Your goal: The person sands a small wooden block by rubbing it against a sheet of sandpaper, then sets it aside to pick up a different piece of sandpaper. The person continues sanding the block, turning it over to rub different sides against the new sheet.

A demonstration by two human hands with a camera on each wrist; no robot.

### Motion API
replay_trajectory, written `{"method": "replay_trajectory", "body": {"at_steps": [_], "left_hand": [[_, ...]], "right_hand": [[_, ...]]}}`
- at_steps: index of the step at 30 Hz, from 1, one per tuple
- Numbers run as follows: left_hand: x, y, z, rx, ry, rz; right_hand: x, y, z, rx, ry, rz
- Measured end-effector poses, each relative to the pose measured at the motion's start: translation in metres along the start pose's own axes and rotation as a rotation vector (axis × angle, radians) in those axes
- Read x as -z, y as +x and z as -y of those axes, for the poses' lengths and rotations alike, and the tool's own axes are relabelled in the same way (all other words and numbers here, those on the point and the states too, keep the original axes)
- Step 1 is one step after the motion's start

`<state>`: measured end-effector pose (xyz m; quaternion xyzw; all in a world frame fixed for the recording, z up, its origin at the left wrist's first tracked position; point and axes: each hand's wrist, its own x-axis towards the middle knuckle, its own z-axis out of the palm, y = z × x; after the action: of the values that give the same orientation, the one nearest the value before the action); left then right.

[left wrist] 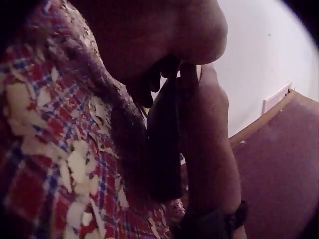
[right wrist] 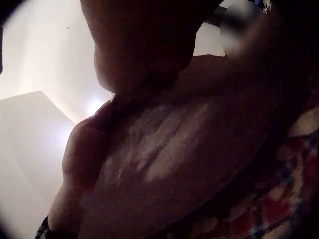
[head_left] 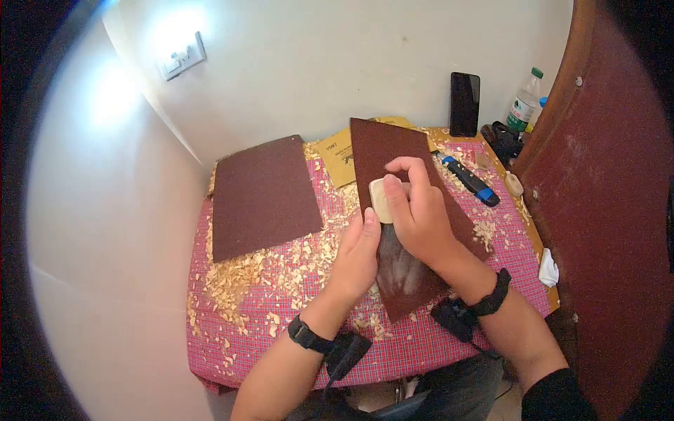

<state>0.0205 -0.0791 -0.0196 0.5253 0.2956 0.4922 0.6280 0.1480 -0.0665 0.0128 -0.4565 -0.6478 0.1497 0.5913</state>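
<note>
In the head view my right hand (head_left: 425,217) pinches a small pale wooden block (head_left: 382,202) with rounded corners, thumb on its top face. The block lies over a dark brown sandpaper sheet (head_left: 397,151), whose lower half carries whitish dust streaks. At the sheet's left edge, my left hand (head_left: 354,261) grips it, thumb up beside the block's lower corner; its other fingers are mostly hidden. The right wrist view shows the streaked sheet (right wrist: 169,144) bowed close under the right hand (right wrist: 142,50). Both hands look dark in the left wrist view.
A second brown sandpaper sheet (head_left: 267,200) lies left on the checked cloth (head_left: 414,354), among pale wood shavings (head_left: 239,281). Behind are a yellow printed sheet (head_left: 337,158), a utility knife (head_left: 467,179), a phone (head_left: 464,105) against the wall, and a bottle (head_left: 525,102) at right.
</note>
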Motion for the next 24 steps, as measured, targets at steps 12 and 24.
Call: {"method": "replay_trajectory", "body": {"at_steps": [12,24], "left_hand": [[-0.008,-0.003,-0.014,0.087,0.001,-0.252],[0.006,0.014,-0.008,0.015,-0.074,-0.266]], "right_hand": [[-0.012,-0.007,0.001,0.028,-0.442,0.034],[-0.005,-0.012,-0.007,0.009,-0.512,0.165]]}}
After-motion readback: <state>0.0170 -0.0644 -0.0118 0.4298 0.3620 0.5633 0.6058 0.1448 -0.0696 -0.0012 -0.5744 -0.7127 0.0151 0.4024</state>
